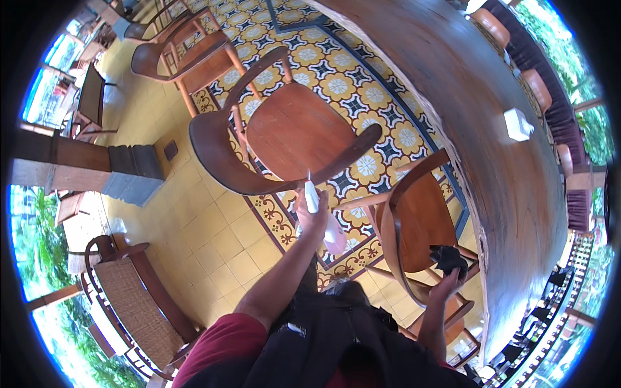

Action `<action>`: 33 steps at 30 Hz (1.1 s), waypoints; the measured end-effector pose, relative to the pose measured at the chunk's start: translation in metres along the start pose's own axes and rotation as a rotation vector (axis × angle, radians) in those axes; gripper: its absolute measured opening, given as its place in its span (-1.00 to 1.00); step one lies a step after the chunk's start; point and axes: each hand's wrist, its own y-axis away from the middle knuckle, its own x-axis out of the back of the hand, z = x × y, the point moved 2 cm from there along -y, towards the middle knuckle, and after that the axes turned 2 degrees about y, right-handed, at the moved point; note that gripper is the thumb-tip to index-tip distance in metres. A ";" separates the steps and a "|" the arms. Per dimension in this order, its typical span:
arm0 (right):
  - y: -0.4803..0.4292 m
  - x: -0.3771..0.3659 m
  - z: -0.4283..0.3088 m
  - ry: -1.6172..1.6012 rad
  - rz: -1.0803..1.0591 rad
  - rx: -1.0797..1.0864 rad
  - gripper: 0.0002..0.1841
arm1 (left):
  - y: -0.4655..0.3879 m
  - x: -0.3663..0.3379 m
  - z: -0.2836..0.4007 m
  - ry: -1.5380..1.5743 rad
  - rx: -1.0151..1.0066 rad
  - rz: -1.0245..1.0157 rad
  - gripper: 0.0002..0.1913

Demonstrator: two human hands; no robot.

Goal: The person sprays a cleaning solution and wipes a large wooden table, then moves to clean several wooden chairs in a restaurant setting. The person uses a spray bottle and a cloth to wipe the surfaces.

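Note:
My left hand is closed around the neck of a spray bottle with a white trigger head and a pinkish body. Its nozzle points at a wooden armchair with a reddish-brown seat and a curved backrest, just beyond the hand. In my right hand is a bunched black cloth, held over or near the seat edge of a second wooden armchair. That chair stands close to the long wooden table.
More wooden armchairs stand at the upper left. A white napkin holder sits on the table. A wooden post on a dark base rises at the left, and a woven-seat bench is at the lower left. The floor is patterned tile.

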 end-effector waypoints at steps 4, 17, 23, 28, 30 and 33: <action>0.030 -0.108 -0.040 -0.015 -0.307 0.101 -0.86 | -0.057 0.025 0.007 0.082 0.344 -0.040 -0.79; 0.136 -0.361 -0.022 -0.068 -1.115 -0.197 -0.72 | -0.046 0.131 0.098 -0.181 -0.272 0.144 -0.63; 0.211 -0.465 0.035 0.197 -1.729 -0.410 -0.49 | -0.059 0.189 0.109 -0.526 -0.054 0.253 -0.70; 0.331 -0.503 0.019 -0.116 -2.169 0.174 -0.16 | -0.123 0.223 0.099 -0.575 -0.177 0.535 -0.59; 0.380 -0.553 0.000 0.033 -2.076 0.278 -0.11 | -0.167 0.232 0.091 -0.475 -0.195 0.666 -0.57; 0.437 -0.669 -0.029 -0.126 -1.549 0.746 -0.20 | -0.205 0.235 0.080 -0.245 -0.166 0.848 -0.55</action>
